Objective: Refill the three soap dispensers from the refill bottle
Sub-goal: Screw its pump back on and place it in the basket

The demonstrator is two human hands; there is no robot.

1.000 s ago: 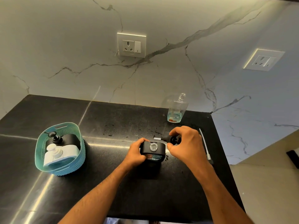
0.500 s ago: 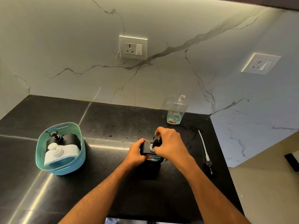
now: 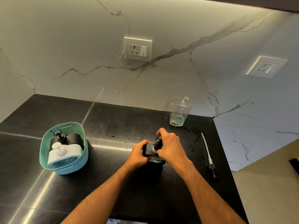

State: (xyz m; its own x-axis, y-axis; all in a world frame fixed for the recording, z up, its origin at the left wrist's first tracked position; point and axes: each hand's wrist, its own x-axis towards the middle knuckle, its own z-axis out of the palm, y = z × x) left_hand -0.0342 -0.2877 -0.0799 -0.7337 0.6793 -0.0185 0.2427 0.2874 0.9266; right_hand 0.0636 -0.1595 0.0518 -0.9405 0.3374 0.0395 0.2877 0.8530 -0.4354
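Observation:
A black soap dispenser point(image 3: 148, 150) stands on the dark counter point(image 3: 113, 123) in front of me. My left hand point(image 3: 139, 153) grips its left side. My right hand point(image 3: 169, 145) is closed on the black pump head point(image 3: 157, 143), which sits upright on the dispenser's neck. The clear refill bottle point(image 3: 178, 113) stands capless near the back wall with a little blue liquid at its bottom. A black dispenser point(image 3: 64, 138) and a white dispenser point(image 3: 62, 153), both with pumps on, stand in a teal basket point(image 3: 48, 160) at the left.
A loose pump with a long white tube point(image 3: 208, 156) lies on the counter to the right, near the counter's right edge. Two wall sockets point(image 3: 137, 49) are set in the marble backsplash. Floor lies beyond the right edge.
My right hand has brought the pump head from beside the dispenser onto its open neck and now holds it upright there. My left hand has stayed on the dispenser.

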